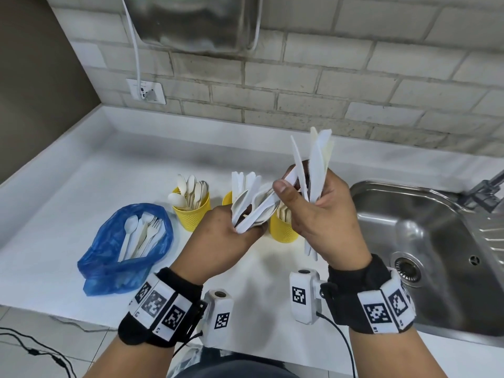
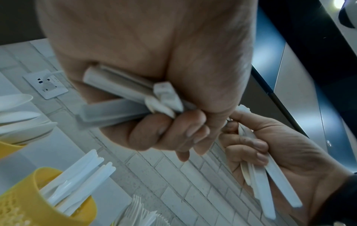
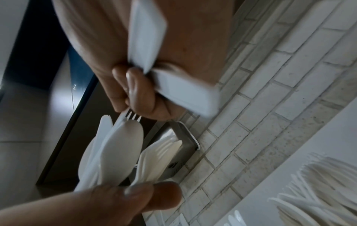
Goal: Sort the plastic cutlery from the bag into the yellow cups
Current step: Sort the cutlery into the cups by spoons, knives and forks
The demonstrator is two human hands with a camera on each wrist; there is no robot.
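My left hand (image 1: 245, 227) grips a mixed bundle of white plastic cutlery (image 1: 255, 203) over the cups; its handle ends (image 2: 119, 94) stick out of the fist, and a spoon bowl (image 3: 123, 149) and fork tines (image 3: 160, 152) fan out above. My right hand (image 1: 294, 192) grips several knives (image 1: 317, 165) upright, thumb against a piece of the left bundle. Three yellow cups stand behind: one with spoons (image 1: 192, 214), a middle one (image 1: 227, 197) mostly hidden, holding knives (image 2: 81, 180), and one (image 1: 283, 230) with forks. The blue bag (image 1: 109, 257) lies open at the left with cutlery inside.
A steel sink (image 1: 425, 236) with a faucet (image 1: 485, 192) lies to the right of the white counter (image 1: 81, 186). A wall socket (image 1: 146, 91) with a white cord and a metal appliance (image 1: 191, 20) are on the brick wall behind.
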